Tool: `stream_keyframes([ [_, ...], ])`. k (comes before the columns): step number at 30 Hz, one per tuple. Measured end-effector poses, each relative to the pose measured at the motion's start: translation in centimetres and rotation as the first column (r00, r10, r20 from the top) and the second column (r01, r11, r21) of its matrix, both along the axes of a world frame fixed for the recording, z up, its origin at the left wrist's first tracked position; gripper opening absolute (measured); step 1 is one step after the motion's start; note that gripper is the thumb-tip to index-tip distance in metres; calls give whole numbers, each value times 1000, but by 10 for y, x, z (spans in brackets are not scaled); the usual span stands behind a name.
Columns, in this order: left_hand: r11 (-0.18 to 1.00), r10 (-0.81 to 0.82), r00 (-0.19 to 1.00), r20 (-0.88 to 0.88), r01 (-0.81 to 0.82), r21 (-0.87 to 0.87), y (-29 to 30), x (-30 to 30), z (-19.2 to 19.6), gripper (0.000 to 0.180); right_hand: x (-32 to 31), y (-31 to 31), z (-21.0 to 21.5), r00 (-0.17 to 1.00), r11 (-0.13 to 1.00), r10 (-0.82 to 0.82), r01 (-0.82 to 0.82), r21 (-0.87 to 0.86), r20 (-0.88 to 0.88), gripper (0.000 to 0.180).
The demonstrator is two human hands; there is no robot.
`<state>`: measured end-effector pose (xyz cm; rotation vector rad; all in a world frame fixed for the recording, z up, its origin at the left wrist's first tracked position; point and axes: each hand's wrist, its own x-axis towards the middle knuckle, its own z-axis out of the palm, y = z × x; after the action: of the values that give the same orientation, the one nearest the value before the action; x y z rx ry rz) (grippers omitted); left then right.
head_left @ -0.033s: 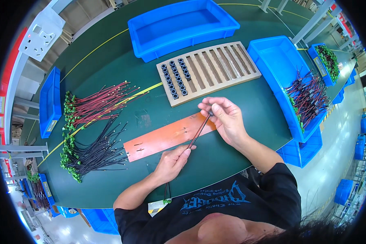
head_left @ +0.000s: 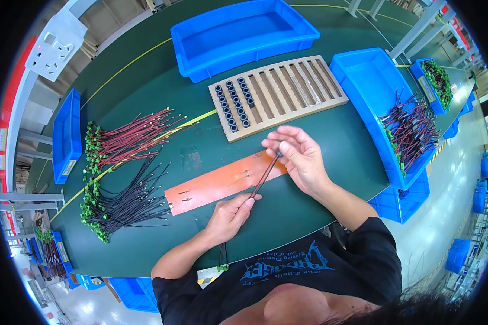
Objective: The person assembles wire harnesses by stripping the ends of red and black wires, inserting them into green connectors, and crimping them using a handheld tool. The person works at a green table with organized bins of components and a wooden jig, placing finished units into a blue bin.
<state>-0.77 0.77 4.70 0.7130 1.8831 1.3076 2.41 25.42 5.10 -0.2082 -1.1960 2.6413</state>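
My left hand [head_left: 231, 218] is closed around a pair of thin dark wires [head_left: 264, 180]. Below the hand their tail hangs over the table edge and ends in a small green connector [head_left: 222, 268]. My right hand [head_left: 301, 157] pinches a small black round part [head_left: 279, 154] at the upper end of the wires, its details mostly hidden by thumb and fingers. Both hands work above an orange strip [head_left: 211, 188] lying on the green table. Beyond them stands a wooden rack [head_left: 265, 120] with slots, its left ones holding several black ring-shaped parts [head_left: 226, 108].
Red wires [head_left: 141, 130] and black wires [head_left: 133, 197] with green connectors lie in bundles at left. A large blue bin [head_left: 244, 40] stands at the back. Another blue bin [head_left: 363, 70] at right holds wired assemblies [head_left: 412, 127]. A white power socket [head_left: 54, 49] hangs at upper left.
The fingers of my right hand have shifted slightly around the black part, which sits a touch lower and to the left. My left hand has stayed in place.
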Motion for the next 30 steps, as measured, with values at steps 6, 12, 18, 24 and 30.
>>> stream_keyframes([
  [6,996,14,970,242,-35,81,-1,0,3,27,13,-24,0,905,873,425,-420,250,36,45],
  [12,992,-64,896,439,10,125,-4,-4,15,30,20,-27,-2,917,869,390,-396,297,82,35],
  [18,993,-61,953,296,28,114,-23,-15,22,31,2,13,10,988,996,64,-54,71,-137,29],
  [24,991,-34,981,193,8,134,-28,-17,30,28,10,-50,12,853,790,516,-510,341,80,33],
  [30,993,-34,862,-507,88,83,-55,-40,59,20,4,-56,14,899,613,431,-229,756,-76,27],
])
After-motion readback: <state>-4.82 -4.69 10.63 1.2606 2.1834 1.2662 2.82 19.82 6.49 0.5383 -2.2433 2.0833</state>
